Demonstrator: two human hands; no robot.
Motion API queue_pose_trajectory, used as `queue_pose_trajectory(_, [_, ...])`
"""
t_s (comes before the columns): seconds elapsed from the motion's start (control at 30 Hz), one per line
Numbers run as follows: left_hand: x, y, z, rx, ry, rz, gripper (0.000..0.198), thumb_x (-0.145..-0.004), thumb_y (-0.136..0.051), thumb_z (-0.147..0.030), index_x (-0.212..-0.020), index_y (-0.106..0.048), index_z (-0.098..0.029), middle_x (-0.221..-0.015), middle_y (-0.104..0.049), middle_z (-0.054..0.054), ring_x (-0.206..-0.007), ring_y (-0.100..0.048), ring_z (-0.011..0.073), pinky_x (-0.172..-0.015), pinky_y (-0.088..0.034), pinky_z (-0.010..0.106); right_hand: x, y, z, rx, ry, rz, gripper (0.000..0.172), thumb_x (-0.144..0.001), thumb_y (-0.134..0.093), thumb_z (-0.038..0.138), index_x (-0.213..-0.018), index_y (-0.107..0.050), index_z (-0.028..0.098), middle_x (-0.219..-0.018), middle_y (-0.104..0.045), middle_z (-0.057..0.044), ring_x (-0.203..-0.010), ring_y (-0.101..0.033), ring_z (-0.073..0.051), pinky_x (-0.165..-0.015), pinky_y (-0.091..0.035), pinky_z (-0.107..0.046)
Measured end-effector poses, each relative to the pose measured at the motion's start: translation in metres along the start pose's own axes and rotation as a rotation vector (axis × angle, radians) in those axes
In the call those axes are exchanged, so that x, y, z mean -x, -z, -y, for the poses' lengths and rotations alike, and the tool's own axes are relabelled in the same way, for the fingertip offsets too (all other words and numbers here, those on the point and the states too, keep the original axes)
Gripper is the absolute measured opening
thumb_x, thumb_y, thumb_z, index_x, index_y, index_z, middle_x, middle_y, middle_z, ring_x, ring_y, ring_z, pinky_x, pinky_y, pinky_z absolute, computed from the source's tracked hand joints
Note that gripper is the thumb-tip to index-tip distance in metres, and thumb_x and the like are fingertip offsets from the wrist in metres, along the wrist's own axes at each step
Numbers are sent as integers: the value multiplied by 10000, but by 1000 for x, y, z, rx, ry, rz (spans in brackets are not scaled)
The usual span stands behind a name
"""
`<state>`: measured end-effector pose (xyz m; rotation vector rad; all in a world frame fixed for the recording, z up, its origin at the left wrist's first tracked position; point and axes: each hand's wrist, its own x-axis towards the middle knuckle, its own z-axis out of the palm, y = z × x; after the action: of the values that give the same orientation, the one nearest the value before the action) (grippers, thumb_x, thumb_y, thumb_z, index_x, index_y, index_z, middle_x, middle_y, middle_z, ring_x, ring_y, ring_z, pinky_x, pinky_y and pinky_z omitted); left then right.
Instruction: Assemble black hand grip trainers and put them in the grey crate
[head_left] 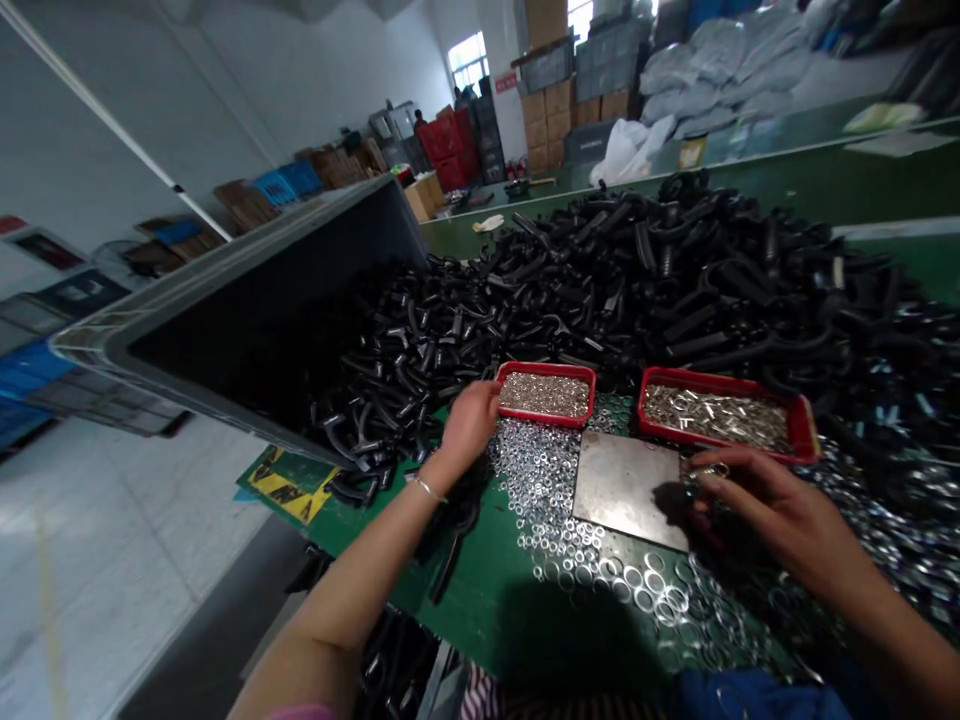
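2 hands in view: L hand (469, 425), R hand (780, 510). 2 trays total: 1 red tray (546, 367) just past L hand, 1 red tray (720, 378) just past R hand. 1 steel plate (622, 490) btwn hands. 1 grey bin (105, 340) left of L hand. Black plastic parts (600, 290) past both hands and silver washers (532, 470) btwn hands: too many to count.

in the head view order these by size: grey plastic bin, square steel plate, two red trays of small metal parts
1. Grey plastic bin
2. Square steel plate and right red tray, too alike to rank
3. Left red tray
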<state>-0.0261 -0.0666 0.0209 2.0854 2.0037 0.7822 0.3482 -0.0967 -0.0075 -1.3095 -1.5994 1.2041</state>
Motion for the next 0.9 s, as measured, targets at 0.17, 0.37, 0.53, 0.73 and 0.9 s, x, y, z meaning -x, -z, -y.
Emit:
queue_pose_trajectory(0.17, [-52, 3, 82, -205, -53, 158, 586, -819, -513, 2, -1389, -511, -135, -1334, -600, 160, -1236, -544, 272, -1081, -395, 460, -9, -22, 14, -128, -14, -32, 325, -866, -664, 521, -1070, -613, 273, -970, -717, -51, -789, -725, -231, -732, -602, -367])
queue_pose_trajectory(0.37, [-76, 8, 78, 258, 44, -188, 482, -876, -544, -192, -1354, -497, -142, -1254, -624, 116, -1120, -597, 209, -1058, -454, 425, -17, -40, 8, -302, -70, -60, 320, -782, -767, 461, -974, -619, 251, -891, -703, -25, -752, -700, -199, -706, -577, -340])
queue_pose_trajectory(0.53, [-19, 18, -10, 1016, 195, -2, 394, -933, -454, -302, -1314, -452, -205, -979, -657, 51, -758, -662, 157, -732, -586, 363, -8, -43, -11, -268, -104, -70, 270, -801, -750, 424, -964, -627, 248, -882, -704, -22, -749, -677, -188, -741, -550, -357])
queue_pose_trajectory(0.73, [76, -60, -104, 1174, 283, 476, 312, -935, -482, -305, -1217, -453, -174, -694, -619, 0, -707, -637, 163, -733, -521, 324, 9, -49, -2, -167, -88, -50, 240, -838, -714, 435, -989, -617, 275, -908, -708, -33, -809, -683, -229, -768, -539, -393])
queue_pose_trajectory(0.9, [83, -91, -120, 1084, 258, 427, 295, -919, -484, -271, -1199, -442, -187, -689, -587, -32, -707, -601, 155, -738, -474, 303, 24, -54, 4, -446, -108, -91, 260, -812, -751, 432, -966, -599, 289, -925, -692, -15, -825, -695, -212, -814, -550, -384])
